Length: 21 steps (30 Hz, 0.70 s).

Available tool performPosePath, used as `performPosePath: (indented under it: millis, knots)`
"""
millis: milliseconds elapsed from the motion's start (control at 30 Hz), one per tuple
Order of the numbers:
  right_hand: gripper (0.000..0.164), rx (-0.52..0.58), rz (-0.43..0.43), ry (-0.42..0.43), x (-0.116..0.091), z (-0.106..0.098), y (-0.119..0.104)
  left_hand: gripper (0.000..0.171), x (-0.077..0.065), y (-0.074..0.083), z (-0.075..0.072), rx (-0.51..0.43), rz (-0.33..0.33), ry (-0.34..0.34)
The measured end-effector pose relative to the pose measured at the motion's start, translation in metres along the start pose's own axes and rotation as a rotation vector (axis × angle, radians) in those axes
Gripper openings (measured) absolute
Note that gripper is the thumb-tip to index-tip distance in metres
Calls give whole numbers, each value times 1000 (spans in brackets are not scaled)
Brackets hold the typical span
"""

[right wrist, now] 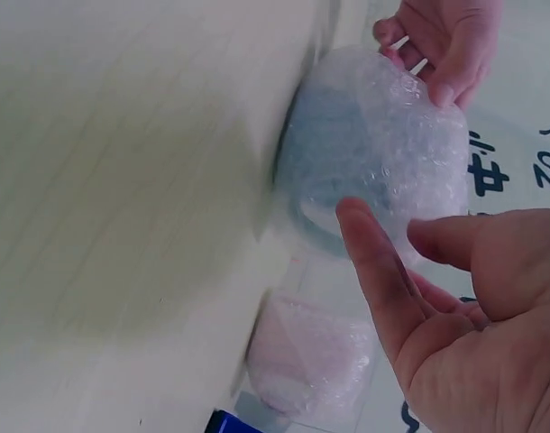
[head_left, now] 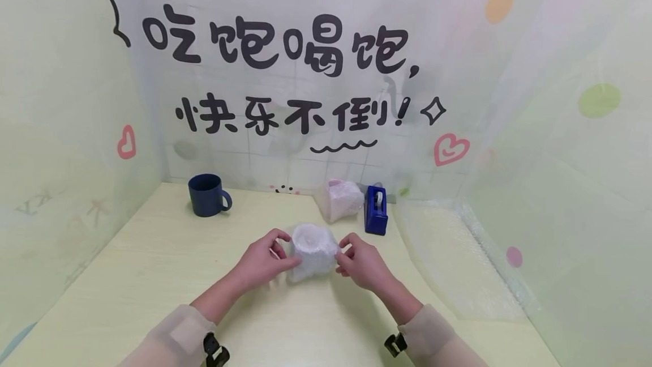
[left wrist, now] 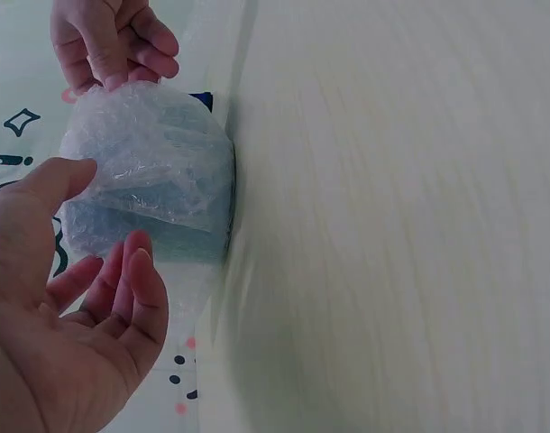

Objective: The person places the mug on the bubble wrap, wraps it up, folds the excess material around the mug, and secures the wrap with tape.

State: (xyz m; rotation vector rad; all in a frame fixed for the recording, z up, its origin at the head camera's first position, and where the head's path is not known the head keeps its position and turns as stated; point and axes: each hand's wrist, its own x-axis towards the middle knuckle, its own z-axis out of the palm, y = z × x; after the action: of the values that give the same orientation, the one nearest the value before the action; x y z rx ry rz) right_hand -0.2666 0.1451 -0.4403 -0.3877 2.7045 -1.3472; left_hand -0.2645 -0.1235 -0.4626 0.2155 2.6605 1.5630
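Note:
A pale blue cup in bubble wrap (head_left: 314, 251) stands on the table between both hands, its round top showing in the head view. At its left side is my left hand (head_left: 262, 259), with the thumb's tip on the wrap (left wrist: 149, 171) and loosely bent fingers beside its lower edge. My right hand (head_left: 363, 259) is at the other side. In the right wrist view this hand (right wrist: 491, 325) has its forefinger stretched along the wrapped cup (right wrist: 365, 153), where a curved, handle-like shape shows through, and the thumb stands a little apart from it.
A dark blue mug (head_left: 206, 196) stands at the back left, handle to the right. Behind the hands lies a pink bundle in bubble wrap (head_left: 344, 200), next to a blue tape dispenser (head_left: 376, 211). Flat bubble wrap sheets (head_left: 453, 259) cover the table's right side. Printed sheeting (head_left: 305, 157) walls the table in.

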Motion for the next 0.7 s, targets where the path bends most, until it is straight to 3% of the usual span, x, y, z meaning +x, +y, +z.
performPosePath:
  millis: [200, 433, 600, 700]
  knots:
    - [27, 81, 73, 53, 39, 13, -7, 57, 22, 4, -7, -49, -79, 59]
    - [67, 124, 60, 72, 85, 29, -12, 62, 58, 0, -12, 10, -84, 145]
    - [77, 310, 50, 29, 106, 39, -15, 59, 73, -2, -13, -78, -48, 110]
    - [81, 320, 37, -4, 113, 41, -16, 62, 82, -1, -13, -90, -15, 65]
